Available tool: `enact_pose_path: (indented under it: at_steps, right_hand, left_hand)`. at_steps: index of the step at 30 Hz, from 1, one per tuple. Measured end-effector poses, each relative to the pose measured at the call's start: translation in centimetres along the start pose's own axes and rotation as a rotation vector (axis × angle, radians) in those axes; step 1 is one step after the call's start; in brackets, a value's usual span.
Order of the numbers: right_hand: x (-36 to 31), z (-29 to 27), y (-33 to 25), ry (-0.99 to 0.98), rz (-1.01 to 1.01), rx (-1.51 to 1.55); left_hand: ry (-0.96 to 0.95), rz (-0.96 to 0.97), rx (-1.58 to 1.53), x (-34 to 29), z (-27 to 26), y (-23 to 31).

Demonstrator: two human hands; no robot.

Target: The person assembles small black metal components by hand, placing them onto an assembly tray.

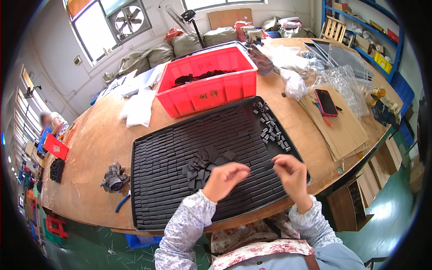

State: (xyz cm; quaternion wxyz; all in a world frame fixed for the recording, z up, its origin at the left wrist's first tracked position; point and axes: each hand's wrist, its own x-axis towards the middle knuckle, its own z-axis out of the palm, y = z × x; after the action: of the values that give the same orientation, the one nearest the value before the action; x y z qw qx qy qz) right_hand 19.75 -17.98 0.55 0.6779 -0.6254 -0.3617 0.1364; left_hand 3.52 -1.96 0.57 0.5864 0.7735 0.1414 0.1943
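Observation:
A wide black tray [269, 154] lies on the table in front of me. Rows of small dark rectangular pieces [166, 150] cover most of it, packed edge to edge. A loose heap of the same kind of pieces [200, 167] sits on top near the middle. Short dark tube-like pieces [272, 131] are scattered at the tray's right side. My left hand [225, 181] hovers over the tray beside the heap, thumb and fingers closed. Above the right edge, my right hand [291, 175] has its fingertips pinched. Whatever is between the fingers of either hand is too small to make out.
Behind the tray stands a red plastic bin [209, 95] with dark pieces inside. A phone [326, 102] rests on cardboard [344, 135] at right, near clear plastic bags [294, 83]. Blue-handled pliers [121, 203] and a dark bundle [114, 177] lie left. Another person [58, 123] is far left.

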Motion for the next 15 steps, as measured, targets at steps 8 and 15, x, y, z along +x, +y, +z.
enact_pose_path:
  at_steps: [8,15]
  right_hand:
    - [2.9,-1.4,3.3,-0.121,-0.219,-0.635]
    - [4.9,-4.2,3.9,-0.193,-0.298,-0.635]
  left_hand:
    - [0.336,0.399,0.86,2.1,-4.5,-5.2]
    - [0.425,0.473,0.895,2.6,-3.5,-5.4]
